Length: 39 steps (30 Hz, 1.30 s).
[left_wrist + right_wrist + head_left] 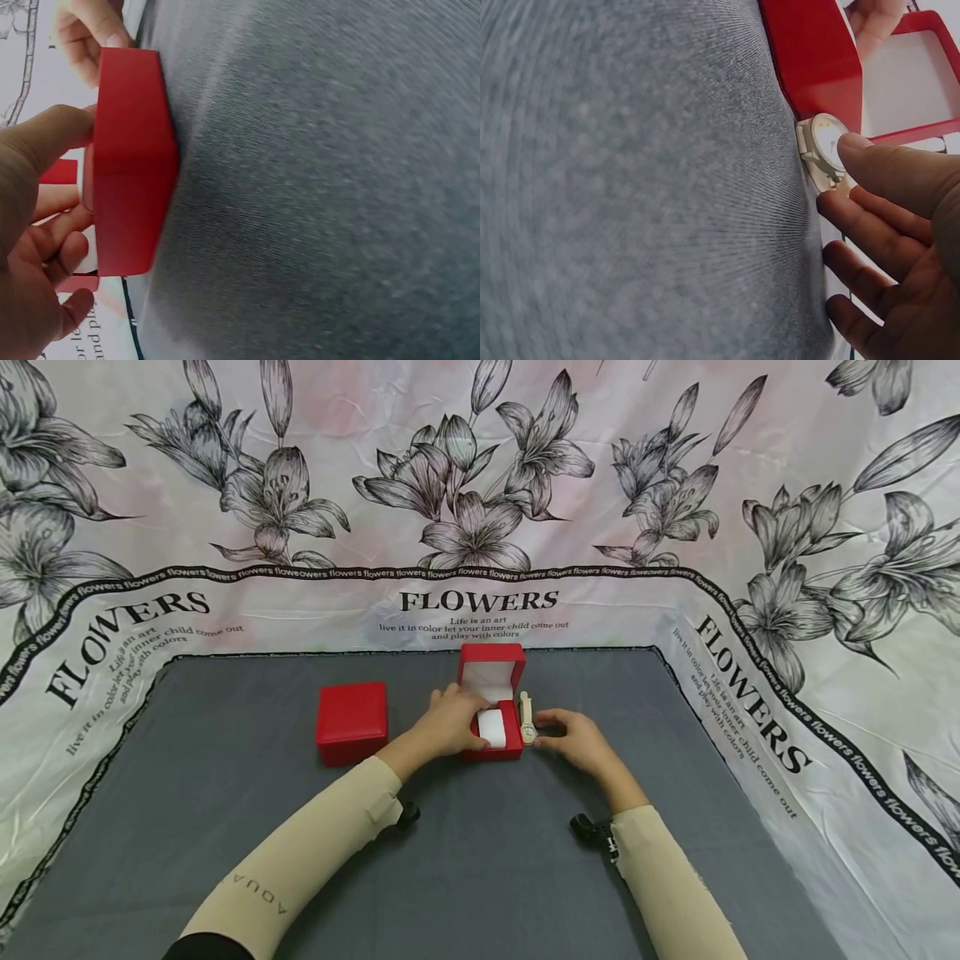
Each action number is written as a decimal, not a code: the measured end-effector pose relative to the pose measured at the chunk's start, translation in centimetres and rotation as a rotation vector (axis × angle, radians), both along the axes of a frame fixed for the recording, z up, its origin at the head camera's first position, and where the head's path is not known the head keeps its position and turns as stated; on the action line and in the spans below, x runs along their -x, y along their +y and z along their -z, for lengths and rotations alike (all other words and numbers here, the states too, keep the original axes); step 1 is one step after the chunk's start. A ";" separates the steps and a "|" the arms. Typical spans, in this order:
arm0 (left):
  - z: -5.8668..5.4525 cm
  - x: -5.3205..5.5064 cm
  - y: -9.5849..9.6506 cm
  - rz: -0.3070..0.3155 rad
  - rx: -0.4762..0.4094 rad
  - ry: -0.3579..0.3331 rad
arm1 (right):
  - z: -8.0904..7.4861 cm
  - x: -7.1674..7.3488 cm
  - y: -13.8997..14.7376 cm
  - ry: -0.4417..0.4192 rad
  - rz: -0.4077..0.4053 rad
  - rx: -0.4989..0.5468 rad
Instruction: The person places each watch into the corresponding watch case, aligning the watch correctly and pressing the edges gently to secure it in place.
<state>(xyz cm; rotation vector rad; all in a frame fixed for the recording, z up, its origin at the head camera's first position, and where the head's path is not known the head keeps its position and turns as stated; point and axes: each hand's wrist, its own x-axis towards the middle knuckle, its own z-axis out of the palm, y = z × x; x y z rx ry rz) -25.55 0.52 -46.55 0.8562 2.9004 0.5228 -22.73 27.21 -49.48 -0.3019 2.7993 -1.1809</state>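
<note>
left hand point(450, 722) has thumb and fingers round the white cushion point(492, 728) inside the red box point(512, 727); right hand point(577, 739) pinches the watch point(528, 734) just beside that box. lid point(491, 677) opening is done; watch and cushion are not yet together; a second box point(352, 720) sits closed.

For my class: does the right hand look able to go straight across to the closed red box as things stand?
Probably not: the watch, the open box and the left hand lie between the right hand and the closed box.
</note>
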 end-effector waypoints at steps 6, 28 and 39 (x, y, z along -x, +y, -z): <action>0.4 -0.3 0.1 -0.004 0.010 0.046 | 0.3 0.3 -0.2 0.020 0.000 -0.031; 0.9 -1.5 0.2 -0.035 0.001 0.179 | -0.3 -0.2 -0.8 0.086 0.093 0.055; 1.1 -1.9 0.0 -0.005 0.022 0.365 | -2.0 -1.2 -0.5 0.051 0.146 0.163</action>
